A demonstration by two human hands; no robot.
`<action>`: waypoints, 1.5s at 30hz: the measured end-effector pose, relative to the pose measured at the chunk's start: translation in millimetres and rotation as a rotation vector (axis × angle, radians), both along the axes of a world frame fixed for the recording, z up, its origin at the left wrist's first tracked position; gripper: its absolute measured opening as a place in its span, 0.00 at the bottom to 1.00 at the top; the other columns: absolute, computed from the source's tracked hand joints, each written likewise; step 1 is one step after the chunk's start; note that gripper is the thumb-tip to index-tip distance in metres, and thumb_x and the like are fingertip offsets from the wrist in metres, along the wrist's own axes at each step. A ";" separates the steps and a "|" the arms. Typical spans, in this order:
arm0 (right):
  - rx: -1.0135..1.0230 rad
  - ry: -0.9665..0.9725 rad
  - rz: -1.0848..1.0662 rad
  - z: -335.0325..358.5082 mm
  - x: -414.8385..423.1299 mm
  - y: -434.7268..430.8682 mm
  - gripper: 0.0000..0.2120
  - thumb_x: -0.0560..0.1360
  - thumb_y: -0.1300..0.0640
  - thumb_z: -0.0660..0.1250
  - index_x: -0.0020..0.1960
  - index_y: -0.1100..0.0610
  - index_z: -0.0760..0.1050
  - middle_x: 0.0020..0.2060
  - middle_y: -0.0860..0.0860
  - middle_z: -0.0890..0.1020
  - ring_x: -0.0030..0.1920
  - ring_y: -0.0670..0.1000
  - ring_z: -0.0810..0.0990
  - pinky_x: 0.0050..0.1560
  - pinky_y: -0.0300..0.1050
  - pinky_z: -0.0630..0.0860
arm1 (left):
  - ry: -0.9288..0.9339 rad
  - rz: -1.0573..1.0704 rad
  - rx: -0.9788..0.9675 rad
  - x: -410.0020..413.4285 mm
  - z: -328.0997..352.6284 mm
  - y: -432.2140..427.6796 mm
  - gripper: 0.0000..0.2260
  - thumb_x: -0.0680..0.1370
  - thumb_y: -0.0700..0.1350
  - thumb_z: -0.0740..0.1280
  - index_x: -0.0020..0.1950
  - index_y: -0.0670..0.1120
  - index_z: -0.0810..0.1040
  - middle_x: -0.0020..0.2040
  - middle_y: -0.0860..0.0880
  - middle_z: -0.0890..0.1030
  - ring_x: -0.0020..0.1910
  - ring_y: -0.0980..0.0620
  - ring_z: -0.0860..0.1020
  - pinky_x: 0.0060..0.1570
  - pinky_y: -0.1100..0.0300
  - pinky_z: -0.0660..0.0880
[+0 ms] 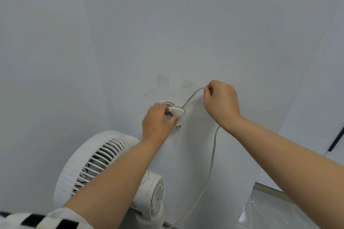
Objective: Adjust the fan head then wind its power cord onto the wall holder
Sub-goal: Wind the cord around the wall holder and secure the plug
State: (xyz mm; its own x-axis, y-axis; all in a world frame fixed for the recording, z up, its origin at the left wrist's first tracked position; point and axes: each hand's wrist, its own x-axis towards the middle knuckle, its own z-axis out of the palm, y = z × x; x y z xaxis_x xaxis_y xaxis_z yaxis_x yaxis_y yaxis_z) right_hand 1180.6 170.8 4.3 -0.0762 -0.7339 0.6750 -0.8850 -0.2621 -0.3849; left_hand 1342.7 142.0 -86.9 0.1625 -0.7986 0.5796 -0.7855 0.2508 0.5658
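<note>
Several coils of the power cord (pixel 213 145) are wound on the wall holder (pixel 176 111), which is gripped by the left hand (pixel 158 122). Up and right of it, the cord is pinched by the right hand (pixel 221 101). Each loop is best laid snug under light tension. The fan (pixel 96 165) is seen below the left forearm.

— How many holders were on the wall?
— One wall holder (pixel 176 110).
— And fans?
— One fan (pixel 96 163) below the holder, with one power cord (pixel 212 156) and one plug (pixel 179 123) just under it.
— Hands?
— Two: the left hand (pixel 158 122) at the holder, the right hand (pixel 221 100) beside it.
</note>
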 end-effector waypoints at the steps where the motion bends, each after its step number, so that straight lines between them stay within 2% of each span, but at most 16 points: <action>1: 0.000 -0.037 0.003 0.1 0.5 -1.5 0.12 0.77 0.60 0.58 0.42 0.66 0.75 0.37 0.58 0.80 0.39 0.59 0.76 0.41 0.49 0.71 | -0.016 -0.012 -0.046 -0.8 4.0 -3.0 0.14 0.69 0.54 0.73 0.47 0.47 0.76 0.47 0.52 0.77 0.50 0.51 0.74 0.43 0.58 0.71; 5: 0.039 -0.219 0.038 0.0 3.4 -4.9 0.11 0.77 0.60 0.60 0.41 0.64 0.75 0.32 0.52 0.76 0.36 0.53 0.73 0.37 0.42 0.65 | -0.078 -0.058 -0.068 -10.4 19.4 -14.1 0.15 0.69 0.55 0.72 0.49 0.47 0.79 0.48 0.51 0.77 0.52 0.51 0.73 0.44 0.59 0.70; 11: 0.098 -0.348 0.102 1.4 7.0 -5.7 0.10 0.77 0.58 0.61 0.39 0.60 0.76 0.27 0.47 0.73 0.32 0.50 0.73 0.37 0.40 0.67 | -0.216 0.029 -0.045 -17.9 32.1 -23.2 0.17 0.72 0.58 0.69 0.48 0.44 0.78 0.50 0.49 0.78 0.51 0.48 0.74 0.42 0.57 0.70; 18: 0.133 -0.344 0.095 -0.2 6.8 -6.2 0.10 0.77 0.57 0.62 0.41 0.60 0.78 0.28 0.46 0.74 0.35 0.50 0.74 0.38 0.41 0.68 | -0.139 0.068 0.028 -12.6 41.6 -24.5 0.15 0.75 0.56 0.64 0.45 0.46 0.79 0.44 0.49 0.82 0.45 0.47 0.78 0.42 0.57 0.71; 23: 0.144 -0.310 0.108 -8.9 9.7 -4.8 0.10 0.77 0.57 0.62 0.40 0.58 0.77 0.28 0.45 0.74 0.34 0.49 0.73 0.34 0.42 0.66 | -0.102 0.052 0.038 -7.6 43.7 -26.7 0.14 0.76 0.54 0.63 0.40 0.46 0.80 0.40 0.48 0.83 0.43 0.45 0.79 0.43 0.55 0.73; 29: 0.161 -0.288 0.125 -18.4 5.8 -7.8 0.10 0.78 0.57 0.61 0.40 0.58 0.75 0.29 0.46 0.74 0.32 0.45 0.72 0.32 0.34 0.66 | -0.227 -0.031 0.061 4.5 57.4 -32.4 0.12 0.75 0.53 0.65 0.40 0.45 0.80 0.41 0.48 0.83 0.44 0.46 0.79 0.46 0.54 0.74; 33: 0.178 -0.286 0.135 -28.4 7.9 -9.5 0.09 0.78 0.57 0.62 0.39 0.56 0.74 0.27 0.45 0.73 0.31 0.45 0.71 0.32 0.41 0.66 | -0.249 -0.067 0.065 8.5 63.1 -38.6 0.11 0.75 0.52 0.66 0.41 0.45 0.80 0.42 0.47 0.83 0.45 0.47 0.79 0.43 0.58 0.71; 37: 0.207 -0.318 0.142 -33.7 8.2 -10.5 0.09 0.78 0.57 0.61 0.40 0.57 0.75 0.29 0.46 0.74 0.31 0.45 0.72 0.32 0.38 0.67 | -0.185 -0.064 0.089 10.1 64.1 -42.3 0.09 0.74 0.50 0.67 0.40 0.46 0.81 0.42 0.49 0.83 0.45 0.49 0.78 0.43 0.61 0.69; 41: 0.245 -0.361 0.162 -36.8 7.3 -9.6 0.11 0.77 0.57 0.61 0.42 0.61 0.78 0.34 0.53 0.79 0.35 0.51 0.74 0.36 0.43 0.69 | -0.160 -0.066 0.098 12.6 64.3 -42.4 0.07 0.72 0.46 0.66 0.40 0.45 0.81 0.42 0.48 0.83 0.45 0.48 0.79 0.45 0.60 0.70; 45: 0.281 -0.395 0.215 -41.9 5.1 -12.6 0.11 0.77 0.58 0.60 0.43 0.60 0.79 0.29 0.50 0.75 0.31 0.49 0.72 0.35 0.43 0.68 | -0.064 -0.065 0.109 13.8 65.7 -41.8 0.05 0.71 0.45 0.67 0.38 0.47 0.81 0.39 0.50 0.83 0.42 0.50 0.78 0.42 0.62 0.69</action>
